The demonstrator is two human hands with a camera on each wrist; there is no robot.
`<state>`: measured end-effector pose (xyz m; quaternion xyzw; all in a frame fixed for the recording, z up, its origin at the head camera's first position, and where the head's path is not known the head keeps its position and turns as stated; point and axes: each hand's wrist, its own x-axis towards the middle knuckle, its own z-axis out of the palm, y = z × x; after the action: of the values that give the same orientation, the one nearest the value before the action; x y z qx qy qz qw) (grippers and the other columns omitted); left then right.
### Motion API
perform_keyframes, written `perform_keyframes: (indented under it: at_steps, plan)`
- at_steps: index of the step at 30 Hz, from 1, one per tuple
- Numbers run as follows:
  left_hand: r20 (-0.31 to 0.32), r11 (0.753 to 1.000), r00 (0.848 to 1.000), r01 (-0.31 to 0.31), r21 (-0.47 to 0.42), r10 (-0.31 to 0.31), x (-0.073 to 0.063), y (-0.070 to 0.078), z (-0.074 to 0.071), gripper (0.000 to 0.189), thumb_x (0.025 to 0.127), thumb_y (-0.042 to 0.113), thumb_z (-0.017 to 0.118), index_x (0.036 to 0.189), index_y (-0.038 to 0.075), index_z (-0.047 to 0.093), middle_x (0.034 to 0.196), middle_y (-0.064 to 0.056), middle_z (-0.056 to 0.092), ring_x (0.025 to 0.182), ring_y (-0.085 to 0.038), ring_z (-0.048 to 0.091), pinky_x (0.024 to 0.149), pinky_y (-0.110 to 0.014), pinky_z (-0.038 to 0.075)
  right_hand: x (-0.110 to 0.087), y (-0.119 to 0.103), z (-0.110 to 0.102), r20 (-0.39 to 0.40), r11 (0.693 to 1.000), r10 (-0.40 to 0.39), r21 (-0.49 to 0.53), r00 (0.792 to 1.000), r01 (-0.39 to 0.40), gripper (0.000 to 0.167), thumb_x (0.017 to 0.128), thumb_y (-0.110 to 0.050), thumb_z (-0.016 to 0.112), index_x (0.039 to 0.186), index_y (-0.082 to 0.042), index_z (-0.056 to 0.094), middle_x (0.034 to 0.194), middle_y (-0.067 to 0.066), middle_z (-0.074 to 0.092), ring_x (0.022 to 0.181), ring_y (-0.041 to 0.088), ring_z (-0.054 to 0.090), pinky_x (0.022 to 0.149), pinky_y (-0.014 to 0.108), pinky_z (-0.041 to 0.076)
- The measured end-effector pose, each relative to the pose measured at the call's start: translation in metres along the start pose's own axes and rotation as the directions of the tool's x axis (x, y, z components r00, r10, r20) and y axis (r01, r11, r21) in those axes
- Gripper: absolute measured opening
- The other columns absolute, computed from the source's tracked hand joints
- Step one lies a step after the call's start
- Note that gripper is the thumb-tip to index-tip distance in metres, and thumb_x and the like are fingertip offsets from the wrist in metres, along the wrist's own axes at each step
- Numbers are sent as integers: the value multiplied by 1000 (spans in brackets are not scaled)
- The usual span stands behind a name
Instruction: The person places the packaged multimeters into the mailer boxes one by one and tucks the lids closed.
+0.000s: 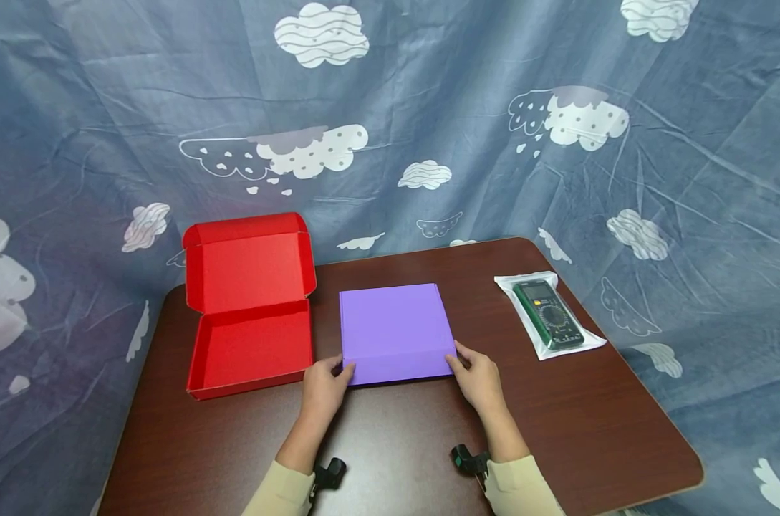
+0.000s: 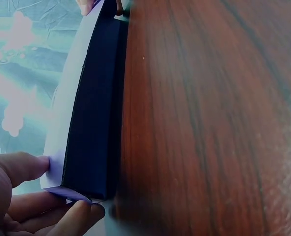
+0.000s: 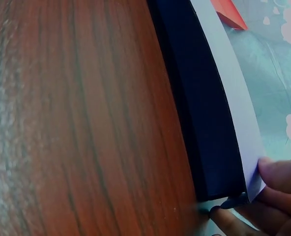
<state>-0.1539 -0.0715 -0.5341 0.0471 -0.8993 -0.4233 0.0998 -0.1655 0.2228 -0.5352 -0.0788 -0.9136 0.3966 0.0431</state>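
Note:
A flat purple cardboard box (image 1: 396,333) lies near the middle of the table. My left hand (image 1: 323,387) pinches its near left corner, thumb on the top edge and fingers lower at the side. At the near right corner my right hand (image 1: 478,374) grips it the same way. Both wrist views show the box's dark front side (image 2: 94,108), with the pale lid edge (image 3: 236,88) above it. The right thumb (image 3: 276,172) presses on that lid edge near the corner. The inside of the box is hidden.
To the left stands a red cardboard box (image 1: 254,344) with its lid raised, close to my left hand. A green and black multimeter (image 1: 549,314) lies on a white plastic bag (image 1: 589,342) at the right. A blue cloud-patterned curtain (image 1: 390,107) hangs behind the table (image 1: 596,423).

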Motion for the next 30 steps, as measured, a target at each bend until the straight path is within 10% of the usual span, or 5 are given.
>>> perform_keyframes:
  at_steps: [30]
  plan:
    - [12, 996, 998, 64, -57, -63, 0, 3, -9, 27, 86, 12, 83, 105, -6, 80, 97, -23, 79, 92, -37, 77, 81, -50, 61, -7, -15, -11, 41, 995, 15, -95, 999, -12, 38, 100, -24, 67, 125, 5, 73, 125, 28, 70, 123, 47, 65, 101, 61, 51]
